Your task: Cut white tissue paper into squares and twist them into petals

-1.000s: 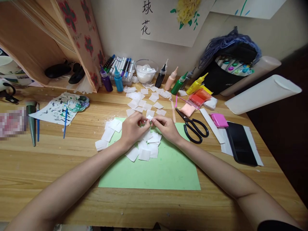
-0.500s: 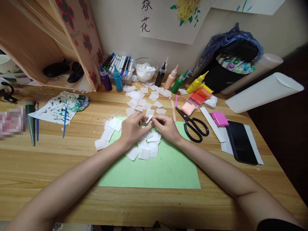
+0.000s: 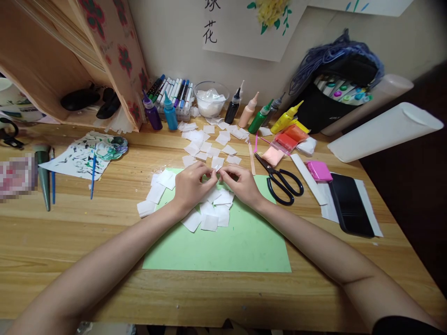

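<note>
My left hand (image 3: 191, 186) and my right hand (image 3: 240, 184) meet fingertip to fingertip over the top edge of a light green sheet (image 3: 240, 246). Both pinch one small white paper square (image 3: 217, 173) between thumbs and forefingers. Beneath my hands lies a heap of several white paper squares (image 3: 214, 211) on the green sheet. More white squares (image 3: 206, 142) are scattered on the wooden desk (image 3: 70, 232) just beyond my fingers.
Black scissors (image 3: 281, 179) lie right of my right hand, with a pink box (image 3: 318, 170) and a black phone (image 3: 351, 205) further right. Paint bottles (image 3: 260, 118), markers (image 3: 172, 93) and a bowl (image 3: 211, 100) line the back wall. A paint-stained paper with a brush (image 3: 92, 170) lies at left.
Both hands have stayed together on the small paper square, with only slight finger movement. The view has shifted a little downward.
</note>
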The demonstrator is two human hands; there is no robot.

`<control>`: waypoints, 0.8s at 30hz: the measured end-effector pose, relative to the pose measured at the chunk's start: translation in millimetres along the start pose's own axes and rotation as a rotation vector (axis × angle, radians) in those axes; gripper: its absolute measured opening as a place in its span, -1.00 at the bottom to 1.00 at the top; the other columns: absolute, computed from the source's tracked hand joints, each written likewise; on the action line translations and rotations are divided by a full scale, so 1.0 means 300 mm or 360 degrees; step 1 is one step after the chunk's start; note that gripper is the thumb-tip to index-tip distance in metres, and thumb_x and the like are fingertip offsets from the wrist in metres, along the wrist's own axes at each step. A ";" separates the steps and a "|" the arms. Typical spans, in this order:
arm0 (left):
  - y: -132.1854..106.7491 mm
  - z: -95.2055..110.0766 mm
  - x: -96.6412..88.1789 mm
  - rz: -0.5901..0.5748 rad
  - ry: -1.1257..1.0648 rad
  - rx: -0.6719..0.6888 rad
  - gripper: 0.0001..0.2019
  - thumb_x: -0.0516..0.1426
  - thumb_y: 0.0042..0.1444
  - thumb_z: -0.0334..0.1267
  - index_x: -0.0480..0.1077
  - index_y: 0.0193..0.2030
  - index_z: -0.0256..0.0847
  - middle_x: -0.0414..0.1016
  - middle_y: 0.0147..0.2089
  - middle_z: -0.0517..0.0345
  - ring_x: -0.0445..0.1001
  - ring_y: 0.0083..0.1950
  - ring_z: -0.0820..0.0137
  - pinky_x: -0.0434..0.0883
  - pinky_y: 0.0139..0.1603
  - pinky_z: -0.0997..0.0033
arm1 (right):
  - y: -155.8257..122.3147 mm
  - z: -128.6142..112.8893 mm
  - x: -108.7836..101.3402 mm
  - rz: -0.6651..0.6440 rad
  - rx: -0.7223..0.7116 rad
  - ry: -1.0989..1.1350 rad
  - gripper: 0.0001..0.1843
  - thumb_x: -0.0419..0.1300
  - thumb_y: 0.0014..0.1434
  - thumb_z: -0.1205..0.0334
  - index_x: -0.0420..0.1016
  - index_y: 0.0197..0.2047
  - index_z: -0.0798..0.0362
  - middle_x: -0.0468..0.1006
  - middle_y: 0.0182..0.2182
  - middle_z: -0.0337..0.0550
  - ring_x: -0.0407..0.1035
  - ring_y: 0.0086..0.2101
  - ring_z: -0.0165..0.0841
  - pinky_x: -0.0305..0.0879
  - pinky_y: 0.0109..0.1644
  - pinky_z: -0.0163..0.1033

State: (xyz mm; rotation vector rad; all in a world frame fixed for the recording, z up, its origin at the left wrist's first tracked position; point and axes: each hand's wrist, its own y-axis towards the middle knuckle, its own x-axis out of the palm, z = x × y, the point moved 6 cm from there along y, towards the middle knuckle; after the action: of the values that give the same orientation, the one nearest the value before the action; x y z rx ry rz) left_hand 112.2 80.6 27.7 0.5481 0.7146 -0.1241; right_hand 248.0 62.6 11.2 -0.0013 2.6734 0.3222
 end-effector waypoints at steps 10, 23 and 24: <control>0.006 0.006 -0.002 -0.0049 -0.0046 -0.0004 -0.92 0.16 0.05 -0.29 0.46 -0.41 -0.21 0.46 -0.42 0.22 0.28 -0.49 0.55 0.25 -0.43 0.53 | 0.003 0.036 0.000 0.0016 0.0147 0.0067 -0.83 0.12 0.16 0.21 0.43 -0.40 0.10 0.42 -0.49 -0.22 0.25 -0.48 -0.44 0.15 -0.40 -0.32; 0.016 -0.032 -0.001 -0.0033 -0.0179 -0.0228 -0.88 0.14 0.06 -0.29 0.34 -0.46 -0.23 0.40 -0.44 0.23 0.25 -0.49 0.54 0.22 -0.42 0.49 | -0.004 -0.012 -0.014 0.0158 -0.0068 -0.0133 -0.89 0.18 0.10 0.28 0.44 -0.46 0.06 0.43 -0.50 -0.21 0.23 -0.45 -0.40 0.16 -0.38 -0.28; 0.019 -0.045 -0.003 0.0003 -0.0219 -0.0282 -0.88 0.13 0.06 -0.28 0.33 -0.46 -0.23 0.39 -0.45 0.23 0.24 -0.50 0.54 0.22 -0.42 0.49 | -0.003 -0.006 -0.019 0.0189 -0.0042 -0.0108 -0.89 0.18 0.09 0.28 0.43 -0.46 0.07 0.43 -0.50 -0.21 0.22 -0.46 -0.41 0.15 -0.40 -0.28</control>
State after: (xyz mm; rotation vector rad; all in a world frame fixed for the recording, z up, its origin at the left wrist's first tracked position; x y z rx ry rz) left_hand 105.2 92.4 22.5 0.3669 0.5841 -0.0945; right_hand 252.3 61.0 15.1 0.1583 2.6070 0.3883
